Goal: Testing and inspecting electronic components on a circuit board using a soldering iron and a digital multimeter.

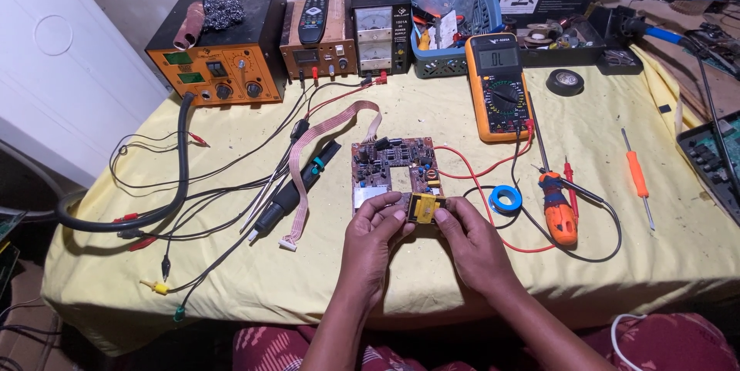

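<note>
A small yellow transformer (423,208) is pinched between the fingers of my left hand (372,236) and my right hand (472,244), just above the near edge of a brown circuit board (389,167). The board lies flat on the yellow tablecloth (254,286) and has a rectangular cut-out in its middle. A striped ribbon cable (317,147) runs from the board's far corner off to the left.
An orange multimeter (499,94) with red and black leads lies behind the board. A blue tape roll (506,200), orange screwdrivers (558,209) and a black tape roll (564,81) sit to the right. A hot-air wand (297,186), power supplies (220,47) and a blue basket (451,16) stand at left and back.
</note>
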